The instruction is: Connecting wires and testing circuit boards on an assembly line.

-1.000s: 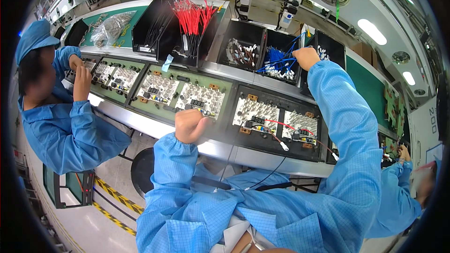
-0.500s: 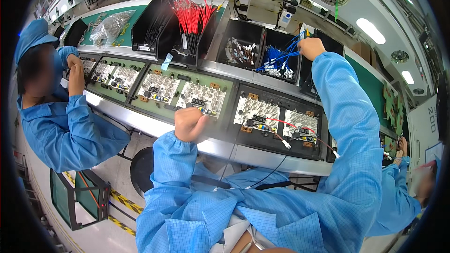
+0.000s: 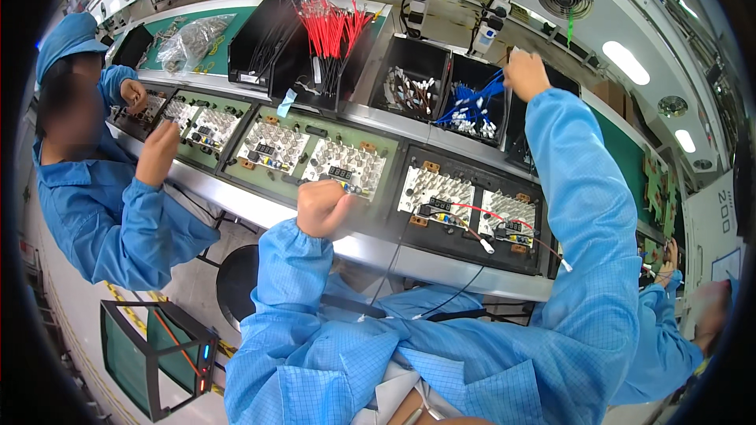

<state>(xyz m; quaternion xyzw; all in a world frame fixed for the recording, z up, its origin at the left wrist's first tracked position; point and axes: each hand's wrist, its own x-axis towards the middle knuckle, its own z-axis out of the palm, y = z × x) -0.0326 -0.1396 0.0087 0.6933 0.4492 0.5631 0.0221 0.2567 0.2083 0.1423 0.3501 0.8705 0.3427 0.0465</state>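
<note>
My right hand [image 3: 526, 75] is at the upper edge of a black bin, its fingers closed around the upper ends of a bunch of blue wires [image 3: 478, 102]. Their white connectors lie in the bin. My left hand [image 3: 321, 208] is curled closed above the front edge of a green fixture tray; anything inside its fingers is hidden. Just beyond it is a white circuit board [image 3: 346, 164] with a small display. Right of that, a black tray [image 3: 465, 238] holds two white boards [image 3: 437, 191], with red and brown wires running across to white connectors.
Black bins hold red wires [image 3: 331, 27] and brown wires with white connectors [image 3: 411, 94]. Co-workers in blue sit at the left [image 3: 102, 165] and right [image 3: 669, 338]. A dark stool [image 3: 238, 283] and a black-framed rack [image 3: 153, 354] stand below the bench at left.
The view has shifted slightly. My right hand stays at the blue wires, whose upper ends fan out less above it. The left co-worker's hands have moved apart. My left hand keeps its curl.
</note>
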